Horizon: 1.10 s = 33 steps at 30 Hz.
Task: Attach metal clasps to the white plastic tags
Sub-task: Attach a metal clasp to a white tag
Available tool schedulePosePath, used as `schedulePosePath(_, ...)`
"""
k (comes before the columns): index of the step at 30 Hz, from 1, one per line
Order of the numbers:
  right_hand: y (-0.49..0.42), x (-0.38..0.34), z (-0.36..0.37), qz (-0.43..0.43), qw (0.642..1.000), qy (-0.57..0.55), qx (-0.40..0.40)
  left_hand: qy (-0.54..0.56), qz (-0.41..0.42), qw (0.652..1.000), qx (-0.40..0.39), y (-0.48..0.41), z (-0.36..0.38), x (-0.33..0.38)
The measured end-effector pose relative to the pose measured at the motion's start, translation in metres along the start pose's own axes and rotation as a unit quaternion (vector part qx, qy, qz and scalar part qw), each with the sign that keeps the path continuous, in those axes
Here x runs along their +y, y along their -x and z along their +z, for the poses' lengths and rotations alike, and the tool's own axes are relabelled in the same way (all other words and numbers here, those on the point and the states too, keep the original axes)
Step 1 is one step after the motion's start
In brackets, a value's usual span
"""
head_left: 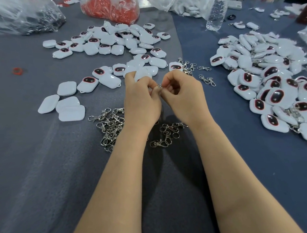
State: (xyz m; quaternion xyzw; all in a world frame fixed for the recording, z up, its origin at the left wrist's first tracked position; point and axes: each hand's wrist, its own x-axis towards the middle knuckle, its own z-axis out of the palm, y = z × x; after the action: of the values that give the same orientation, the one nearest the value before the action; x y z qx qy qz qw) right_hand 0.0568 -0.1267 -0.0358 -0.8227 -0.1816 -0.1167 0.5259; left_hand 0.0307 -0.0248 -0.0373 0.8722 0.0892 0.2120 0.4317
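Hands meet above the middle of the cloth-covered table (31, 165), both forearms reaching in from the near edge. The left hand (141, 100) has its fingers curled round a white tag (142, 74), which sticks out past the knuckles and is blurred. The right hand (184, 96) is curled too, thumb and forefinger pinching a small metal clasp (159, 86) right where the two hands touch. Whether the clasp is already through the tag's loop cannot be told.

A heap of loose clasps (110, 126) lies just beside the left wrist, and a smaller cluster of clasps (167, 133) lies between the two forearms. A few more scattered clasps (191, 66) lie beyond the right hand.

Bare tags (115, 39), some showing a dark oval ringed in red, spread across the far middle of the table and trail towards the left hand. A big pile of tags (277, 85) with metal showing among them lies along the right edge.

At the far edge stand a bag of red pieces (110, 6) and a water bottle (217, 7). A clear bag of dark metal parts (17, 18) fills the far left corner, with a red ring (17, 71) lying alone near the left edge.
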Motion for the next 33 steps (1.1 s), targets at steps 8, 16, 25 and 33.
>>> schedulePosePath(8,-0.004,0.007,-0.007,0.082,0.993,-0.024,0.085,0.074,0.001,0.996,-0.046,-0.001,-0.001,0.002)
schedulePosePath(16,-0.005,0.009,-0.008,0.103,0.989,-0.007,0.107,0.146,-0.040,0.984,-0.092,0.003,-0.002,0.009)
schedulePosePath(25,-0.005,0.008,-0.007,0.085,0.993,0.025,0.076,0.117,-0.020,0.990,-0.083,0.004,-0.002,0.008)
schedulePosePath(33,-0.002,0.006,-0.003,0.046,0.996,0.054,0.046,0.087,-0.009,0.995,-0.055,0.001,0.002,0.001)
